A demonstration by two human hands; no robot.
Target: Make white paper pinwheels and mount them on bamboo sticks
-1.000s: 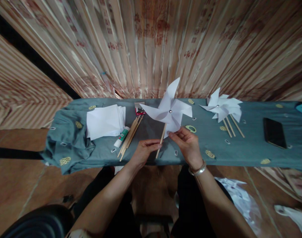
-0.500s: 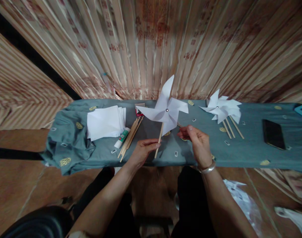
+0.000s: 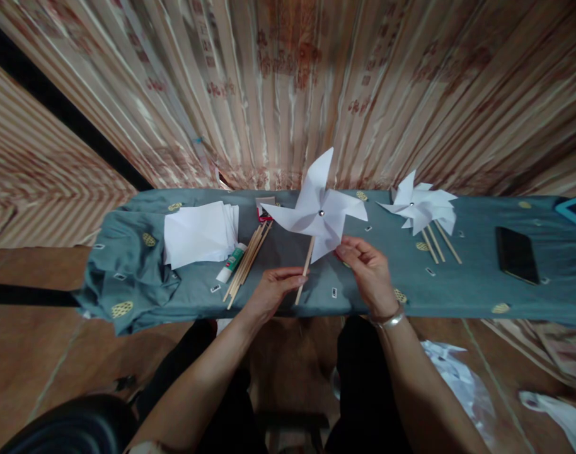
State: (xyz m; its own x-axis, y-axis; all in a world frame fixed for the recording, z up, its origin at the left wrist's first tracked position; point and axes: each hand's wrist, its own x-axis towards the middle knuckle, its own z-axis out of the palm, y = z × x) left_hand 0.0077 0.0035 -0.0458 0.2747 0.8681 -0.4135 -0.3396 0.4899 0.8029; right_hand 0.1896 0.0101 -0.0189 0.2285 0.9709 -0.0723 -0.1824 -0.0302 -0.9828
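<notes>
A white paper pinwheel (image 3: 333,211) with a silver pin at its centre stands tilted over the table, fixed to a thin wooden stick (image 3: 305,271). My left hand (image 3: 273,290) pinches that stick below the blades, thumb and fingers closed on it. At the edge of the lower right blade, my right hand (image 3: 370,274) has its thumb and fingertips closed together on the paper. The exact contact there is partly hidden behind the fingers.
Left on the cloth-covered table (image 3: 288,236) lie white paper sheets (image 3: 198,233), a glue stick (image 3: 231,262), several wooden sticks (image 3: 245,265) and a small red box (image 3: 265,209). Finished pinwheels (image 3: 425,208) and a black phone (image 3: 517,255) lie right. A plastic bag (image 3: 458,378) is on the floor.
My right hand has moved left and up to the pinwheel's lower right blade; it was apart from it before. The blades have turned slightly. My left hand keeps its hold on the stick.
</notes>
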